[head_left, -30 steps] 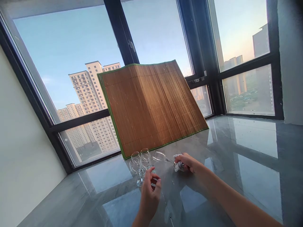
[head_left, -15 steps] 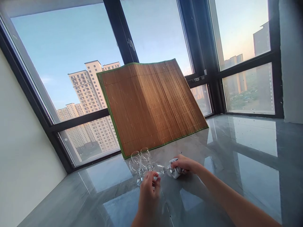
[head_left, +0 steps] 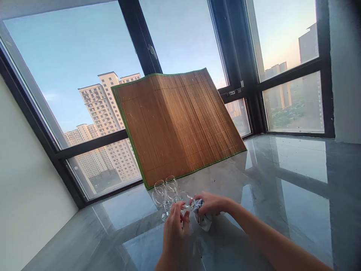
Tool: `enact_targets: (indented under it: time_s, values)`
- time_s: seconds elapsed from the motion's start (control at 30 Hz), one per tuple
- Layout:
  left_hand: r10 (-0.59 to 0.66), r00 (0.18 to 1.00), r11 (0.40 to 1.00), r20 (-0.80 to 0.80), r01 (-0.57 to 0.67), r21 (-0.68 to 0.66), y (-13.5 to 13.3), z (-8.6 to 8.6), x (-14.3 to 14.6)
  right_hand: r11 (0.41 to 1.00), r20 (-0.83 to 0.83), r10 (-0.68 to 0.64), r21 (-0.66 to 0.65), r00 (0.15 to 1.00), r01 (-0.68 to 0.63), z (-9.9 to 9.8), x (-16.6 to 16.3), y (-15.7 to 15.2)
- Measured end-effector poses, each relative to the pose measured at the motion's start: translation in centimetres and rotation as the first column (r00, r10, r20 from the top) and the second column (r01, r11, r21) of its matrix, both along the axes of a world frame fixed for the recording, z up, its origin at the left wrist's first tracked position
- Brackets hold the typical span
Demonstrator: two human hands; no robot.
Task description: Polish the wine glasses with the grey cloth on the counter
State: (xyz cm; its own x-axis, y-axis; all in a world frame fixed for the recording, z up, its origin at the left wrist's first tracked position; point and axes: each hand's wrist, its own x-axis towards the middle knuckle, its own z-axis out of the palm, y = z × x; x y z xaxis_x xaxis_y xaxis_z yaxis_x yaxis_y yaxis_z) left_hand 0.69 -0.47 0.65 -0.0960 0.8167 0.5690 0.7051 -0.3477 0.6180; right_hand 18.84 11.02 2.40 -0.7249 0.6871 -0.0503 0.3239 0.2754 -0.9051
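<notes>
A wine glass [head_left: 186,197] is tipped on its side between my hands, its bowl toward the left and its stem toward the right. My left hand [head_left: 175,223] has curled fingers closed at the bowl, partly hiding it. My right hand [head_left: 211,204] grips a bunched grey-white cloth [head_left: 203,219], wrapped about the stem end; the glass's foot is hidden there. Just beyond my left hand, several clear stemmed glasses [head_left: 159,196] stand upright close together on the glossy grey surface [head_left: 135,233].
Behind the glasses a brown slatted bamboo mat [head_left: 180,124] with green edging leans against the window frame [head_left: 141,35]. A white wall [head_left: 25,180] borders the left side. Reflections of the windows show on the shiny surface.
My right hand has shifted left along the stem, closer to my left hand, and the cloth now hangs lower beneath it. The view has shifted slightly.
</notes>
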Motion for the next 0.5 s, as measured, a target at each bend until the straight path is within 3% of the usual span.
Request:
enact_targets:
  time_s: [0.13, 0.27, 0.37, 0.5]
  values:
    - [-0.008, 1.000, 1.000, 0.016, 0.008, 0.019, 0.2, -0.3, 0.2, 0.997, -0.068, -0.071, 0.000, 0.995, 0.071, -0.4, -0.6, 0.0]
    - [0.050, 0.983, 0.996, 0.174, -0.062, 0.064, -0.1, -0.1, 0.9, 0.979, -0.099, -0.183, -0.111, 0.978, 0.172, -0.9, -0.8, 0.4]
    - [0.043, 0.970, 0.999, 0.237, -0.050, 0.020, -0.3, 0.3, 1.0, 0.952, -0.126, -0.275, -0.172, 0.953, 0.252, -1.4, -0.7, 1.1]
    - [0.038, 0.977, 0.999, 0.208, -0.030, -0.042, -0.4, 0.4, 0.6, 0.904, -0.184, -0.389, -0.265, 0.903, 0.335, -2.0, -0.4, 1.9]
